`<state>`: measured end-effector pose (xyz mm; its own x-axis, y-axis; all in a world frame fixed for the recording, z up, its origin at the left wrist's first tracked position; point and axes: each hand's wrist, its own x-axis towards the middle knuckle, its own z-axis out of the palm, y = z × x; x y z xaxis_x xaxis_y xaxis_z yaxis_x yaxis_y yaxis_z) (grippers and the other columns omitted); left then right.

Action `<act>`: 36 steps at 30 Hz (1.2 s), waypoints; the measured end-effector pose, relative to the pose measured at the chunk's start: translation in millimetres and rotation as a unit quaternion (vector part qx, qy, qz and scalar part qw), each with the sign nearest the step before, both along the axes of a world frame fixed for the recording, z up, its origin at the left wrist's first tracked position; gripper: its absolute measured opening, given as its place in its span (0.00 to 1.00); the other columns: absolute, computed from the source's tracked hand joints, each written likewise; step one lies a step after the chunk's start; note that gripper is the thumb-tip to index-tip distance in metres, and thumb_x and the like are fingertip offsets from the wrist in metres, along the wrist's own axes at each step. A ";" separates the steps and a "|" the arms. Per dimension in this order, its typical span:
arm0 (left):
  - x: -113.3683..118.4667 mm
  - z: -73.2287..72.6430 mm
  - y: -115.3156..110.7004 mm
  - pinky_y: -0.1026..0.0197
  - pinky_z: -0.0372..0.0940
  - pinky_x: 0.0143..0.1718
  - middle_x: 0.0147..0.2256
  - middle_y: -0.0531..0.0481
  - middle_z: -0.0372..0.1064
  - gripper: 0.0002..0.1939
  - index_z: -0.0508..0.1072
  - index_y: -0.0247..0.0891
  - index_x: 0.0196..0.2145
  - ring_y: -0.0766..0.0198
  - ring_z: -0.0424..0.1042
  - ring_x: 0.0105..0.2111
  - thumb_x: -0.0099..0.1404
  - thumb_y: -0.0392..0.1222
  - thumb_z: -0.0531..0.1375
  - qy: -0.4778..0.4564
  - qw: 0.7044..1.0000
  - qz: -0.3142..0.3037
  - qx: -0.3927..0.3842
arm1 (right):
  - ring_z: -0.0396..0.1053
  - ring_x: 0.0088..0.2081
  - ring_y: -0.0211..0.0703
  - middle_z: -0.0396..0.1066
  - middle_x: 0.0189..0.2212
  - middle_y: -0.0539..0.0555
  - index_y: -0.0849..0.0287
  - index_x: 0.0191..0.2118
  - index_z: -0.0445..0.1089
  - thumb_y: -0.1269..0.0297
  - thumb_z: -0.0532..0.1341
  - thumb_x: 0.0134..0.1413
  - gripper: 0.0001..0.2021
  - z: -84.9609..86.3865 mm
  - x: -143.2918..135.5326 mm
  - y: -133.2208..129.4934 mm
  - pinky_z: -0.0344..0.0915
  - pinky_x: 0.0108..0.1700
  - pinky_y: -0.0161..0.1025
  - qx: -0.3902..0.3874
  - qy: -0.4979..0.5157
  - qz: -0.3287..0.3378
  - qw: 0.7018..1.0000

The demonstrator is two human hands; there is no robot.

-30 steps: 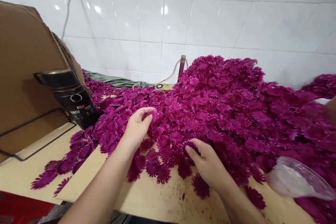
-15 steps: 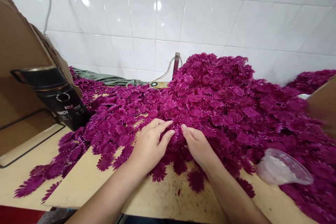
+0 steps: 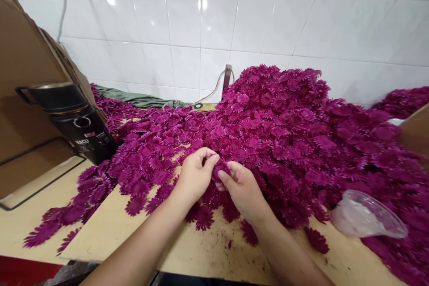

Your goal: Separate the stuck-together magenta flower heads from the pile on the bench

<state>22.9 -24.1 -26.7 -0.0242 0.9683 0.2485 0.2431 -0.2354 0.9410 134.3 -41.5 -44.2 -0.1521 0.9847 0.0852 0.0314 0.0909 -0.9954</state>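
Observation:
Magenta flowers with fringed petals lie in a large heap (image 3: 275,120) across the board. At the heap's front edge my left hand (image 3: 197,172) pinches the left rim of one magenta flower (image 3: 221,169) between thumb and fingertips. My right hand (image 3: 239,185) is closed on the same flower from the right, its thumb lying over the petals. Both hands are close together, with the flower between them. Loose flowers, such as one (image 3: 203,217) on the board, lie just below my wrists.
A black bottle (image 3: 80,125) leans at the left beside a cardboard box (image 3: 27,76). A clear plastic cup (image 3: 365,216) with whitish contents lies tilted at the right. White tiles (image 3: 181,18) form the wall behind; a green cloth (image 3: 134,97) lies along it.
Both hands have closed on a flower; earlier their fingers were apart over the heap. My right hand has moved slightly left and down. The view has shifted a little.

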 end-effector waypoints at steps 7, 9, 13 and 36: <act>-49.8 7.6 26.2 0.60 0.62 0.36 0.25 0.54 0.64 0.08 0.67 0.37 0.29 0.64 0.65 0.28 0.54 0.43 0.53 -0.031 0.981 0.184 0.044 | 0.59 0.27 0.38 0.63 0.24 0.51 0.60 0.26 0.62 0.61 0.51 0.50 0.10 -3.2 19.4 -10.3 0.58 0.32 0.37 0.100 -0.185 -0.061 0.976; -59.8 3.3 26.8 0.56 0.61 0.43 0.31 0.50 0.68 0.08 0.69 0.37 0.30 0.60 0.67 0.36 0.50 0.40 0.56 0.068 0.988 0.127 0.045 | 0.58 0.26 0.38 0.61 0.22 0.51 0.60 0.25 0.60 0.59 0.50 0.50 0.11 -6.2 24.1 -9.9 0.57 0.30 0.37 0.100 -0.201 -0.077 0.972; -55.2 -4.1 11.2 0.53 0.56 0.52 0.42 0.46 0.68 0.12 0.72 0.38 0.36 0.57 0.65 0.46 0.53 0.38 0.54 0.181 0.979 0.040 0.085 | 0.53 0.22 0.35 0.53 0.18 0.46 0.57 0.20 0.53 0.55 0.49 0.51 0.14 -5.8 19.3 -4.7 0.52 0.25 0.34 0.094 -0.211 -0.096 0.968; -26.3 7.5 10.7 0.59 0.62 0.29 0.25 0.49 0.70 0.12 0.69 0.37 0.31 0.59 0.69 0.25 0.61 0.41 0.47 0.281 0.944 0.159 0.069 | 0.60 0.28 0.38 0.62 0.24 0.50 0.60 0.28 0.62 0.63 0.51 0.52 0.08 0.3 7.9 -20.6 0.60 0.33 0.37 0.074 -0.155 0.013 0.985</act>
<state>-3.5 -13.4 -19.2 -0.1343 0.8916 0.4325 0.7738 -0.1783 0.6078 142.2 -62.1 -43.9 -0.2183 0.9604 0.1733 0.3269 0.2392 -0.9143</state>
